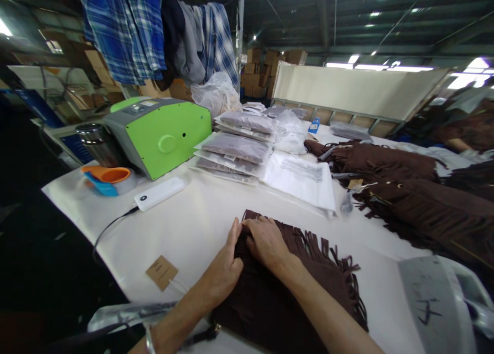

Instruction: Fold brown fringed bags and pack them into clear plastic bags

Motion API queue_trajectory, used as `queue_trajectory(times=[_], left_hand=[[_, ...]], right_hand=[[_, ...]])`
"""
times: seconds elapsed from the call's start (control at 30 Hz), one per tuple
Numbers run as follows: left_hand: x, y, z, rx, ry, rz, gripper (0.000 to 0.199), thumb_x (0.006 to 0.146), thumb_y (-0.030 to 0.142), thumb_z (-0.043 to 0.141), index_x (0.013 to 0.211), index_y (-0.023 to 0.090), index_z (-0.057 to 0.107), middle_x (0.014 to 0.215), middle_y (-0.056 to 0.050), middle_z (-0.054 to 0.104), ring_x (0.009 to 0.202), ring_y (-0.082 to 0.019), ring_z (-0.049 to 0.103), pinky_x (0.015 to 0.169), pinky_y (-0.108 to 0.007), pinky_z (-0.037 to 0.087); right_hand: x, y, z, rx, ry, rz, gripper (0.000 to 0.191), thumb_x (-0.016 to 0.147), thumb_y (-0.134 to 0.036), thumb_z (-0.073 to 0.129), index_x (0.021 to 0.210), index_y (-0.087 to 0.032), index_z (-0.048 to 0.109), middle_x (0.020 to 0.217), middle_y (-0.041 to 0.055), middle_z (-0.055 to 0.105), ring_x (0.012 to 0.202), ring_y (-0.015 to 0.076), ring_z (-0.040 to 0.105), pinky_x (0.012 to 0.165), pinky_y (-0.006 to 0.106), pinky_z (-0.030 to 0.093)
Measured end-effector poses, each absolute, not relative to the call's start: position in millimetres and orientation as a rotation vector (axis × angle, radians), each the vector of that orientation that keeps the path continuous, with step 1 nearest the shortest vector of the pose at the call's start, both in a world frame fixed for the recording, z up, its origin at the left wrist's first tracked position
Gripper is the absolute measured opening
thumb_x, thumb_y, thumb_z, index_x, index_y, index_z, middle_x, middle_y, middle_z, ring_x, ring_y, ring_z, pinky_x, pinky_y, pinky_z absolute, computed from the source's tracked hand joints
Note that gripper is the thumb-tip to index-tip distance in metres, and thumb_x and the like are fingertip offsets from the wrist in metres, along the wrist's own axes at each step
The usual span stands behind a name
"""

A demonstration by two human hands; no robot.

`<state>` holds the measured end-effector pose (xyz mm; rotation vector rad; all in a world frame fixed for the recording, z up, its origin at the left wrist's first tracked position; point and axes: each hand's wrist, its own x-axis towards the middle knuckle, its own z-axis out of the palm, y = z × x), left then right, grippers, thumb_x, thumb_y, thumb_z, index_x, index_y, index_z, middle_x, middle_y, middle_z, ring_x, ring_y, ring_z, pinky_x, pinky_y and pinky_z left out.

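Observation:
A dark brown fringed item lies flat on the white table, its fringe spread along the far and right edges. My left hand rests on edge at its left side, fingers stretched toward the far corner. Beside it, my right hand presses on the far left part of the brown item with its fingers bent. What lies under those fingertips is hidden. A brown cardboard tag with a white string is on the table, left of my left forearm.
A green machine, a steel flask, an orange tape roll and a white power bank stand at the left. Bagged garments are piled behind. More brown fringed items and a grey tool are at the right.

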<state>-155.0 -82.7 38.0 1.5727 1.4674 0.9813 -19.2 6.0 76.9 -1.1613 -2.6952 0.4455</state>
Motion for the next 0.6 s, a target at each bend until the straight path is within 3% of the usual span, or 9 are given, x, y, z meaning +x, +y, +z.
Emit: queue_trajectory(times=[0.1,0.23,0.33,0.43,0.6], left_hand=[[-156.6,-81.8,34.9,1.529,1.447,1.036,0.093,0.072,0.004,0.037,0.153,0.015,-0.005,0.161,-0.01,0.015,0.148,-0.018,0.013,0.123,-0.047,0.008],[-160.5,-83.1,30.4,1.592,1.538,0.97,0.084,0.079,0.008,0.037,0.154,0.014,-0.001,0.161,-0.011,0.013,0.148,-0.02,0.014,0.123,-0.046,0.014],[-160.2,-87.1,25.4,1.799,1.636,0.764,0.071,0.092,0.024,0.04,0.154,0.011,0.009,0.16,-0.014,0.012,0.147,-0.025,0.014,0.121,-0.046,0.019],[-155.8,-90.4,22.5,2.044,1.701,0.57,0.07,0.097,0.044,0.04,0.153,0.012,0.013,0.159,-0.017,0.015,0.147,-0.03,0.015,0.119,-0.052,0.024],[-137.9,-91.4,29.0,2.339,1.689,0.33,0.085,0.092,0.066,0.038,0.152,0.009,0.018,0.157,-0.02,0.02,0.147,-0.031,0.013,0.119,-0.055,0.02]], right_hand=[[-18.3,7.2,78.3,-1.184,-2.68,0.506,0.037,0.081,-0.014,0.05,0.116,-0.019,0.061,0.111,0.0097,0.069,0.107,0.0263,0.057,0.094,0.039,0.035],[-13.3,13.8,80.3,-1.273,-2.615,0.672,0.039,0.079,-0.017,0.052,0.117,-0.022,0.06,0.105,0.005,0.071,0.096,0.0203,0.063,0.081,0.029,0.041],[-5.1,19.3,79.8,-1.348,-2.581,0.77,0.025,0.077,-0.017,0.054,0.098,-0.022,0.067,0.096,0.003,0.072,0.089,0.0179,0.065,0.072,0.025,0.041],[10.2,20.8,80.1,-1.432,-2.556,0.814,0.012,0.073,-0.017,0.057,0.078,-0.021,0.067,0.081,0.0013,0.071,0.077,0.017,0.064,0.064,0.025,0.039],[46.6,13.9,88.5,-1.54,-2.472,0.82,0.01,0.074,-0.024,0.06,0.079,-0.023,0.068,0.078,0.0006,0.071,0.072,0.017,0.063,0.062,0.026,0.038]])
